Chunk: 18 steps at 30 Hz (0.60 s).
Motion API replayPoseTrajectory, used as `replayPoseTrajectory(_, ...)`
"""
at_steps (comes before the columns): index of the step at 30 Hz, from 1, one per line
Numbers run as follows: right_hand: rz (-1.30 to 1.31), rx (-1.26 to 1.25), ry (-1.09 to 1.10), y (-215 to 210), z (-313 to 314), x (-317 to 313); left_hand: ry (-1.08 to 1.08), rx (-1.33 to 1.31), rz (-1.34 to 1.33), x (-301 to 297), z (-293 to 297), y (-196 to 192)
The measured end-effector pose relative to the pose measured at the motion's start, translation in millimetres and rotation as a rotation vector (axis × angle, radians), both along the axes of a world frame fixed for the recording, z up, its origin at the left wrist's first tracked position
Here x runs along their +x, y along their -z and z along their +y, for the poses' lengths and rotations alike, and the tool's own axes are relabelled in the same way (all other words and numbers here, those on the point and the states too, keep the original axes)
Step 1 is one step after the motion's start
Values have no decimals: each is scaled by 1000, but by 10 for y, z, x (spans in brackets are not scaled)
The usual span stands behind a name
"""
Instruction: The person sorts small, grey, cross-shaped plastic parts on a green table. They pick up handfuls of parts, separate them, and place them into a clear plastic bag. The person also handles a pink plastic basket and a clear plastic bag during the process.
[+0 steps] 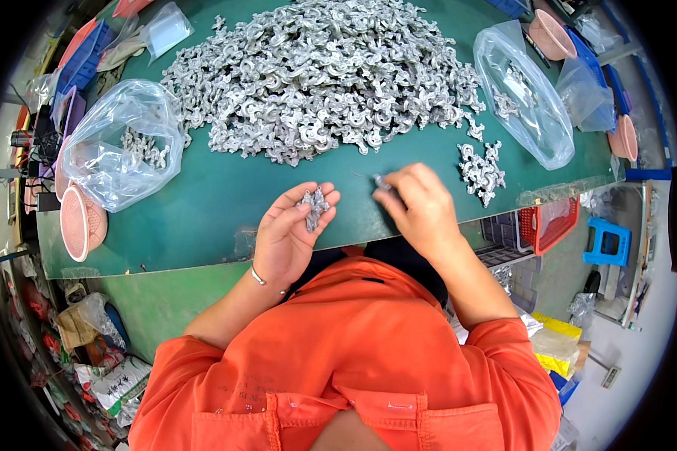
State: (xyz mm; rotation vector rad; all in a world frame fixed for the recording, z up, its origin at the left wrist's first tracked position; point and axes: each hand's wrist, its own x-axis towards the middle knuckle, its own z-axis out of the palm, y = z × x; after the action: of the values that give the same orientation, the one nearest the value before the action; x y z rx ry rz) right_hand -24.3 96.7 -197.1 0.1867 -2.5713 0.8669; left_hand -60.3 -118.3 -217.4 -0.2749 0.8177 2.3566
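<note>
My left hand (282,244) is palm up near the table's front edge, its thumb and fingers curled round a few small grey metal castings (314,208). To its right, my right hand (426,214) is smeared by motion, with thumb and forefinger pinched on one grey casting (382,183). A large heap of the same castings (316,83) covers the far middle of the green table (180,233). Beyond my right hand, a small separate cluster of castings (482,173) lies on the tabletop.
An open clear plastic bag (128,177) with some castings stands at left, behind a pink basket (83,222). Another clear bag (538,128) holding castings lies at right. Below the table's right edge are a red crate (557,225) and a blue stool (607,242).
</note>
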Motion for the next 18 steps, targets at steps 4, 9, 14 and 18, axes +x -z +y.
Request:
replayPoseTrajectory(4, -153, -272, 86, 29, 112, 38, -3, 1, 5, 5, -11, 1)
replayPoseTrajectory(9, -189, -314, 91, 5, 144, 52, -2, 0, 8, 3, -5, -6)
replayPoseTrajectory(14, -164, -138, -66, 32, -64, 68, 0, -4, 0, 0, -3, -11)
replayPoseTrajectory(18, -326, -264, -17, 62, -55, 94, 0, 5, 2, 1, -1, -7)
